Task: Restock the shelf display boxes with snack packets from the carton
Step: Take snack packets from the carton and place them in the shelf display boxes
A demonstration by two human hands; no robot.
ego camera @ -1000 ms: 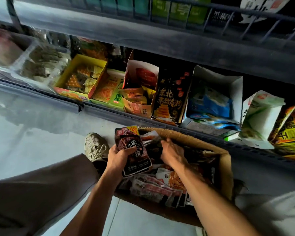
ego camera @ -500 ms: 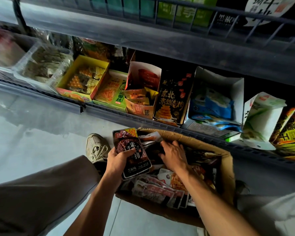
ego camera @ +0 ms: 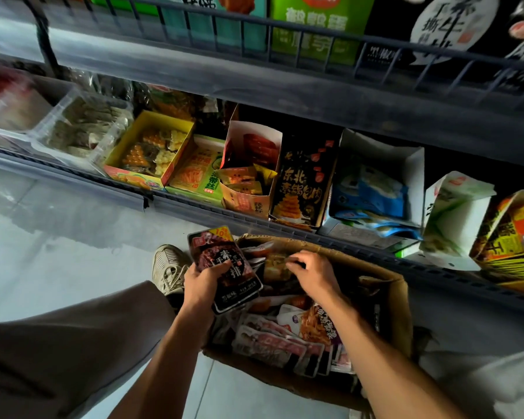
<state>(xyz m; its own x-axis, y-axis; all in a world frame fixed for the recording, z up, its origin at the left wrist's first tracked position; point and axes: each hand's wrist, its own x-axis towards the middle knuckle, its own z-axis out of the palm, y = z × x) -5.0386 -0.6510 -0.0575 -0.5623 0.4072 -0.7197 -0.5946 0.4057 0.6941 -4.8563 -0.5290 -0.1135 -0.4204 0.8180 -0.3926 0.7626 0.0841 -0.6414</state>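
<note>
In the head view, the cardboard carton (ego camera: 401, 300) sits on the floor at lower centre, just below the lower shelf's front rail (ego camera: 194, 204), heaped with mixed snack packets. The left hand (ego camera: 204, 285) grips a dark packet (ego camera: 224, 267) by its lower edge, thumb curled over its face, holding it above the carton's left rim. The right hand (ego camera: 313, 273) reaches into the heap with fingers curled, pinching at a yellowish packet (ego camera: 274, 264) near the carton's far side. The display boxes stand in the middle band of the frame, among them a part-filled orange-and-white box (ego camera: 248, 182) and a white box of blue packets (ego camera: 381, 189). The risk is that digging one-handed drags neighbouring packets over the carton's rim, or that the dark packet slips from its one-edge grip.
</note>
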